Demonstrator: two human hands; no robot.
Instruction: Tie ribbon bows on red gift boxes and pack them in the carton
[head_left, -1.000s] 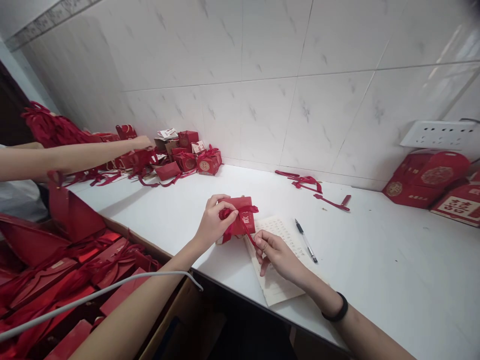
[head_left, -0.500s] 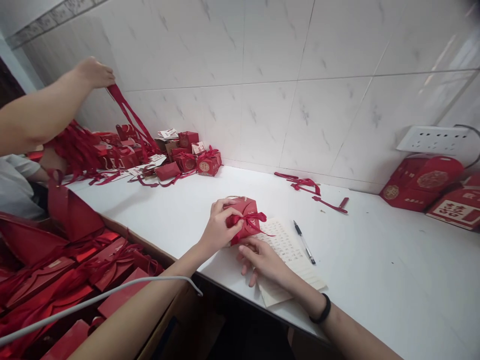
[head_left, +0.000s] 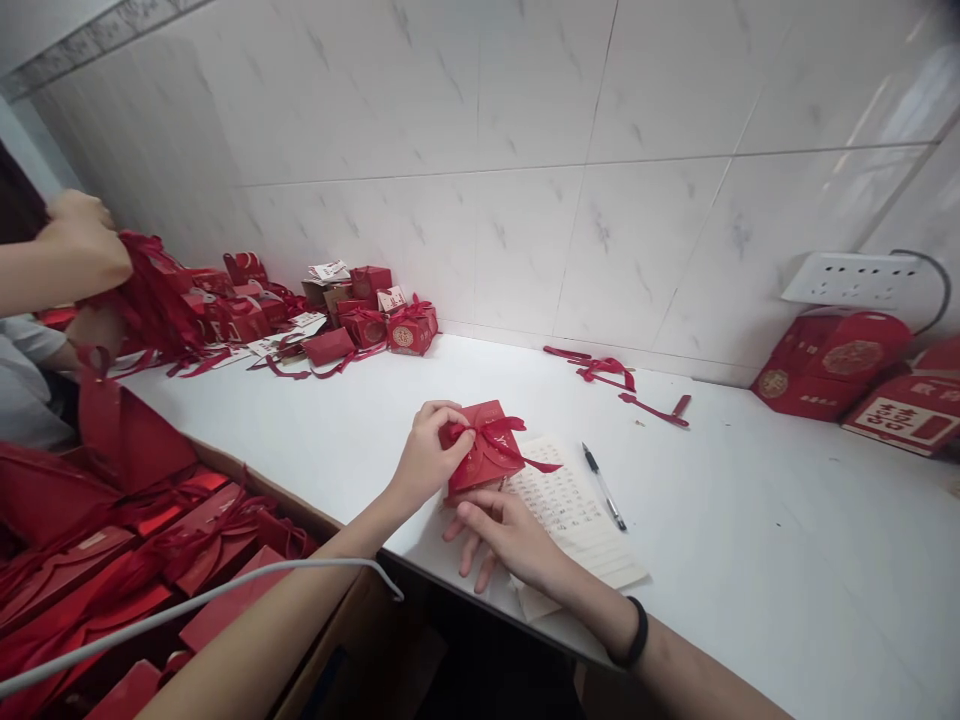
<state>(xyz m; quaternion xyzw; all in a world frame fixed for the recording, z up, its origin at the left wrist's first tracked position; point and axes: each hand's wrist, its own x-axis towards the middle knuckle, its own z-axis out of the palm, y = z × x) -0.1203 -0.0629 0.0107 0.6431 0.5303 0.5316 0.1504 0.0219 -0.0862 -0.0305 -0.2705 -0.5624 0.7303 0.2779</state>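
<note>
A small red gift box [head_left: 491, 468] with a red ribbon bow [head_left: 504, 432] tied on it is on the white table near its front edge, slightly tilted. My left hand [head_left: 435, 445] pinches the ribbon's left loop near the knot. Just below the box, my right hand [head_left: 502, 535] is held with fingers apart, its fingertips close to the lower edge; whether they touch it I cannot tell. A handwritten sheet of paper [head_left: 574, 505] lies partly under the right forearm and box. Beside it rests a black-capped clear pen [head_left: 604, 487].
At left, a cardboard carton [head_left: 262, 490] is full of red gift boxes, crossed by a white cable [head_left: 225, 585]. A co-worker's arm [head_left: 64, 255] handles red ribbons behind it. Ribbon scraps [head_left: 600, 372] lie by the wall; a power strip [head_left: 851, 278] is above red boxes [head_left: 832, 365].
The box has turned so more of its top faces me, and my right hand has moved slightly left and down. The co-worker's raised hand has dropped left with the ribbons.
</note>
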